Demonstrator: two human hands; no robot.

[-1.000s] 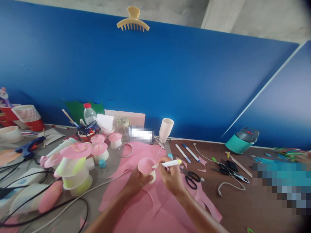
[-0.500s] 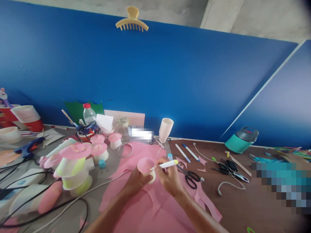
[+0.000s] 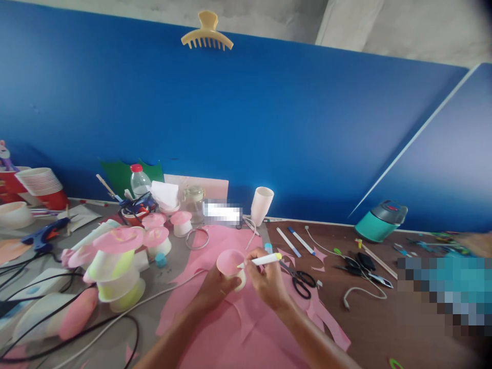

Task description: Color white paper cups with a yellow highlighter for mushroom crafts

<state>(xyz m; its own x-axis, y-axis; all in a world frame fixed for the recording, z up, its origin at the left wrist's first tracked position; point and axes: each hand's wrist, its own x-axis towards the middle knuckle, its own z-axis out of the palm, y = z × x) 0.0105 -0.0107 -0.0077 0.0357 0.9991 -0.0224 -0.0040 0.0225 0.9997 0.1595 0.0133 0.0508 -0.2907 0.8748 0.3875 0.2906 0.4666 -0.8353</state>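
Observation:
My left hand (image 3: 216,289) is closed round a small cup (image 3: 241,281) with a round pink piece (image 3: 229,262) at its top. In my right hand (image 3: 269,279) is a white marker (image 3: 265,260) with a yellow end; its tip points left and meets the edge of the pink piece. Pink paper (image 3: 226,338) lies under both hands. Black-handled scissors (image 3: 303,283) rest just right of my right hand.
Pink-topped cups (image 3: 119,271) and a blue glue gun (image 3: 44,237) are on the left, with cables running across. Two markers (image 3: 288,242), a white cable, black items and a teal container (image 3: 378,224) are on the right. Behind stands a blue panel (image 3: 246,113).
Both hands keep nearly the same pose, cup and marker still held. At the far right, the colourful strips and teal area look different, and a blurred skin-toned shape shows at the edge.

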